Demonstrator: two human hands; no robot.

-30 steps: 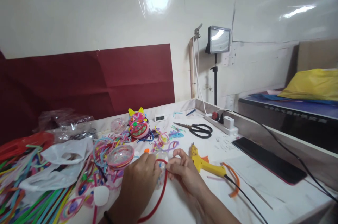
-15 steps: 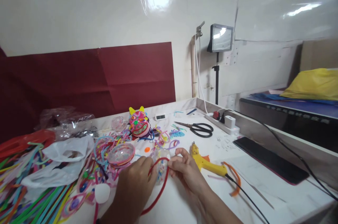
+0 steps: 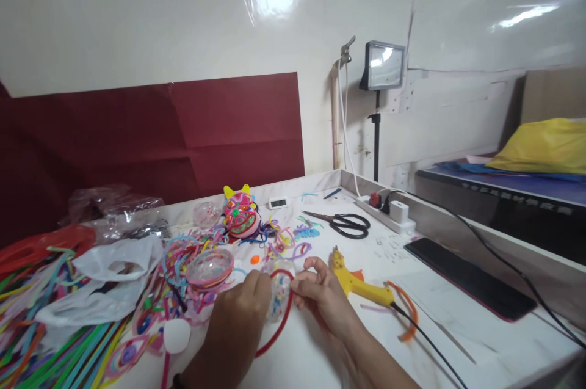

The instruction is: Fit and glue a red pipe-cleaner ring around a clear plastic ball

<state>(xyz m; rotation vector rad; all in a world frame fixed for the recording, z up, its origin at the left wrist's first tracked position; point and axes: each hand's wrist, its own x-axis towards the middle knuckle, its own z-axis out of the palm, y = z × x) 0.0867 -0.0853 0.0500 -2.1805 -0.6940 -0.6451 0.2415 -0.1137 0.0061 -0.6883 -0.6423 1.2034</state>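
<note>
Between my two hands a red pipe cleaner (image 3: 280, 333) bends in an arc. My left hand (image 3: 245, 312) is closed on one part of it, with the fingers curled and partly hidden behind the knuckles. My right hand (image 3: 318, 291) pinches the pipe cleaner between thumb and forefinger, the other fingers loosely bent. Just behind the arc is a clear plastic piece (image 3: 278, 300) with coloured specks. To its left lies a clear round bowl with a pink rim (image 3: 209, 268). A yellow glue gun (image 3: 361, 285) rests right of my right hand.
Loose pipe cleaners (image 3: 77, 355) and white plastic bags (image 3: 114, 261) cover the left side. A colourful animal-faced craft (image 3: 241, 215) stands at the back, near a small digital display (image 3: 277, 203). Black-handled scissors (image 3: 350, 225), a power strip (image 3: 403, 224) and a phone (image 3: 467, 279) lie to the right.
My left hand has shifted slightly, and the red pipe cleaner's loop now stands more open and rounded. Less of its lower tail shows. My right hand has stayed nearly still.
</note>
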